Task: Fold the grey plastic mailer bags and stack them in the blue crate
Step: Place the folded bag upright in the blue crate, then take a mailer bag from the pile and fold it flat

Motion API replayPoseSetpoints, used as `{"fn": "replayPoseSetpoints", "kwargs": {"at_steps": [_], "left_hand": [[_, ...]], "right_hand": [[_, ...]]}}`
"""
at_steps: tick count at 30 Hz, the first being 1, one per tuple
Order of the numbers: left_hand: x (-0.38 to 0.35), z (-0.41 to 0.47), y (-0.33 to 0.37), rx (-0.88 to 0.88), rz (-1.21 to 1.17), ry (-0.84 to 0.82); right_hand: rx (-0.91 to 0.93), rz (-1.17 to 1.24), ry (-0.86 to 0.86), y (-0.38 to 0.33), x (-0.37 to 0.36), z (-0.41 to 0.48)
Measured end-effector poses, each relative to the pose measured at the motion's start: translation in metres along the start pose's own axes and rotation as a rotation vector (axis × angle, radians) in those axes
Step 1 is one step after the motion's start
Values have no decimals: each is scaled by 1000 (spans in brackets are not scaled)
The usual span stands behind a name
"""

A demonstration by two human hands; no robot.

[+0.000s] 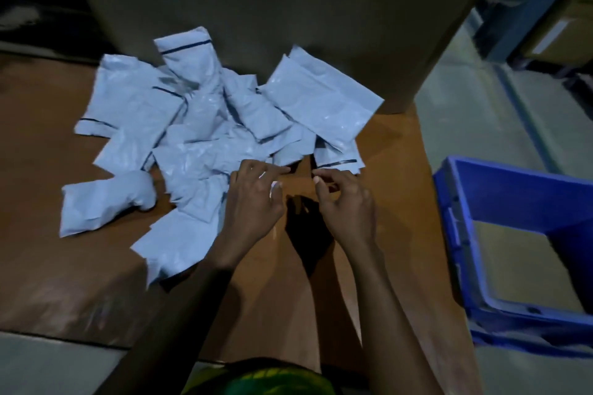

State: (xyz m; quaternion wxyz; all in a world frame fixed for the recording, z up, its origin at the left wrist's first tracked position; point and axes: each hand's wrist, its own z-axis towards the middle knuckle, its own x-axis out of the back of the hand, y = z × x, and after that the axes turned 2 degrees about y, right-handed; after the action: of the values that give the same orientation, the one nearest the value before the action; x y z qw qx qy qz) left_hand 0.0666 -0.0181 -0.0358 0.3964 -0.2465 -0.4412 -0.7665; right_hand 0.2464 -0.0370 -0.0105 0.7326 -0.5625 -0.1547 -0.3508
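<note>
2 hands (pixel 253 202) (pixel 348 205) hover loosely curled beside mailer bags (pixel 199 138).

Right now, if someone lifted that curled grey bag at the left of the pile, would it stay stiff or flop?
Probably flop: the curled bag is rolled at one end and creased, like thin film. Likely light: most of it lies flat. Its sheen suggests it may slide on the brown surface.

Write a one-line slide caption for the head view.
Left hand and right hand hover at the edge of a pile of grey mailer bags on a brown board, blue crate at right.
</note>
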Motion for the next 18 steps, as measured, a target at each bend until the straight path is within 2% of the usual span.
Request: {"fn": "replayPoseSetpoints", "kwargs": {"at_steps": [6,10,13,16,18], "left_hand": [[-33,34,-30,45,33,-128],[-50,49,-35,16,65,-146],[-53,51,-28,41,-19,-134],[-51,50,-17,54,-115,-93],[-48,50,-14,-21,-145,-45]], "right_hand": [[-320,-13,15,-12,-65,41],[-532,29,1,-8,-83,65],[-531,28,-30,1,-86,73],[-442,52,117,-2,-79,67],[-411,132,213,-6,-65,61]]}}
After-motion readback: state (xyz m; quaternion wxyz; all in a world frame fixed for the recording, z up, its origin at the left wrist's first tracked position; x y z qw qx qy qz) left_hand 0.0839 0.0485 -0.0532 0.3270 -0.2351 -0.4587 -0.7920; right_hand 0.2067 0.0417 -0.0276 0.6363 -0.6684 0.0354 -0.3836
